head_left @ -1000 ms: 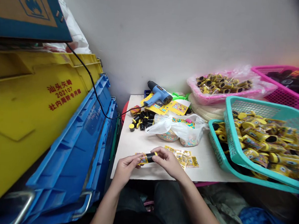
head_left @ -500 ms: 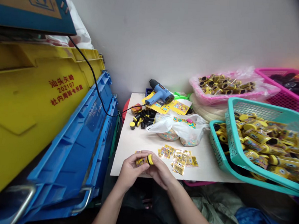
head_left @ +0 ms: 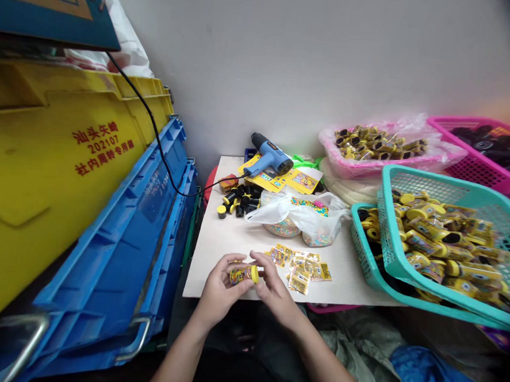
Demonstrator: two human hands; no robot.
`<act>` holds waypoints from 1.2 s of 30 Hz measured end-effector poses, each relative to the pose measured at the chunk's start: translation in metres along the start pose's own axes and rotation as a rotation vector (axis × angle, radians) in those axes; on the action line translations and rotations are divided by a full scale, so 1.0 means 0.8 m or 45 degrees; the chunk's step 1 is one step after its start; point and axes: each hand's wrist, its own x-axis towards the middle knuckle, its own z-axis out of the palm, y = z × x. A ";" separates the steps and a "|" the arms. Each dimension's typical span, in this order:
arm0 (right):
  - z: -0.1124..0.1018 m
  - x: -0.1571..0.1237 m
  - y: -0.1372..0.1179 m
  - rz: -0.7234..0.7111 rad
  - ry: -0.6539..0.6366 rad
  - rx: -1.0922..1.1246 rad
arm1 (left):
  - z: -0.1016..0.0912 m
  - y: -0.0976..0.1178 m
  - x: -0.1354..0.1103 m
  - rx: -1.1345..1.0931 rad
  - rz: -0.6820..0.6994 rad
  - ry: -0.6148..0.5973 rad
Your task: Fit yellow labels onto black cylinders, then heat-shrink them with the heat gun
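Note:
My left hand (head_left: 220,287) is closed around a small kaleidoscope-like tube (head_left: 241,275) with a yellow printed sleeve and a yellow cap at its right end. The tube lies nearly level over the table's front edge. Just right of the cap is my right hand (head_left: 275,289), its fingers and thumb apart and curved, with nothing seen between them. Flat yellow printed sleeves (head_left: 301,271) are spread on the table beyond my right hand. Further back lie loose black tubes with yellow caps (head_left: 242,199), next to white plastic bags (head_left: 283,213) of small coloured beads.
A blue heat gun (head_left: 269,157) rests on yellow cards at the back, its black cord (head_left: 155,121) running left. Turquoise baskets (head_left: 384,239) full of sleeved tubes stand right. Pink baskets (head_left: 438,159) are behind them. Yellow and blue crates (head_left: 118,240) line the left side.
The black band that showed beside the cap is now covered by the printed sleeve. My right hand has opened and drawn slightly off the cap. The view has shifted a little.

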 end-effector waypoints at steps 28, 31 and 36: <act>0.002 0.227 0.027 -0.003 0.133 -1.382 | -0.060 -0.075 0.056 0.267 -0.057 0.374; -0.004 0.255 0.031 0.124 0.140 -1.382 | -0.060 -0.069 0.056 0.148 -0.062 0.378; -0.005 0.251 0.030 0.239 0.126 -1.222 | -0.066 -0.056 0.052 0.099 -0.059 0.398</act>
